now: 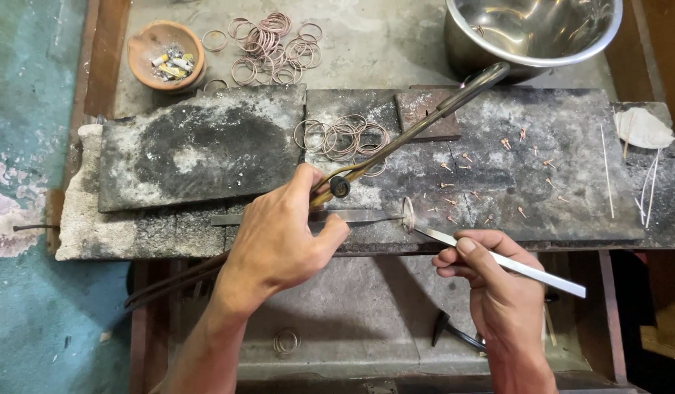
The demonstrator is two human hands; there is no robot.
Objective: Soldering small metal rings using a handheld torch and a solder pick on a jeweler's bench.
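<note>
My left hand grips a long gas torch whose nozzle points up right toward a steel bowl. The same hand also pinches flat tweezers that hold a small copper ring upright on the dark soldering slab. My right hand holds a thin flat metal strip, its tip touching the ring from the right. A pile of copper rings lies just behind the ring.
A steel bowl stands at the back right. A clay dish with small bits sits back left, more copper rings beside it. Small copper pins are scattered on the slab. Thin wires lie at the right.
</note>
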